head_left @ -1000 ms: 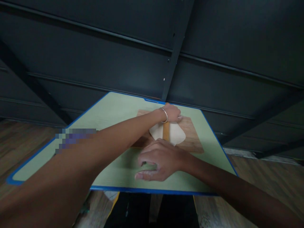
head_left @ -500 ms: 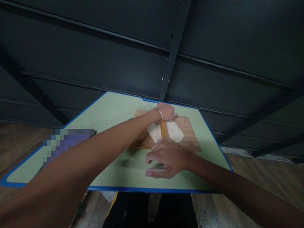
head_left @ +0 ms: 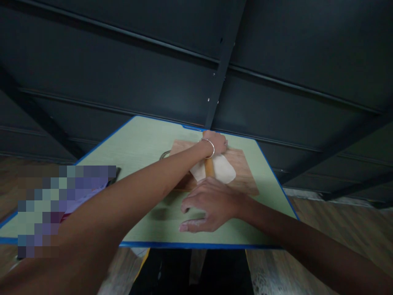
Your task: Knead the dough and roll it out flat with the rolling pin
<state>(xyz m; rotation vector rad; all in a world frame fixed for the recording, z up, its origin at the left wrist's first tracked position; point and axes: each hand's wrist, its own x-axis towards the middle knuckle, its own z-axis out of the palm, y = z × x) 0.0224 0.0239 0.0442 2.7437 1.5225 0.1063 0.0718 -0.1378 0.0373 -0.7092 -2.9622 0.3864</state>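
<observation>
A wooden rolling pin (head_left: 209,167) lies across a flat, pale sheet of dough (head_left: 224,169) on a wooden cutting board (head_left: 245,170). My left hand (head_left: 215,141), with a silver bangle at the wrist, is closed over the far end of the pin. At the near end, my right hand (head_left: 211,205) presses its fingers over the pin; its thumb and index finger are spread apart and look floury. The left forearm covers part of the board's left side and some of the dough.
The board rests on a pale green table (head_left: 132,143) edged in blue. A metal ring (head_left: 165,155) shows at the board's left. Something purple, partly pixelated (head_left: 82,196), lies beyond my left forearm. A dark panelled wall (head_left: 153,82) stands behind the table.
Both hands and the rolling pin have shifted slightly left over the dough. The view has moved a little, and the metal ring beside the board now shows.
</observation>
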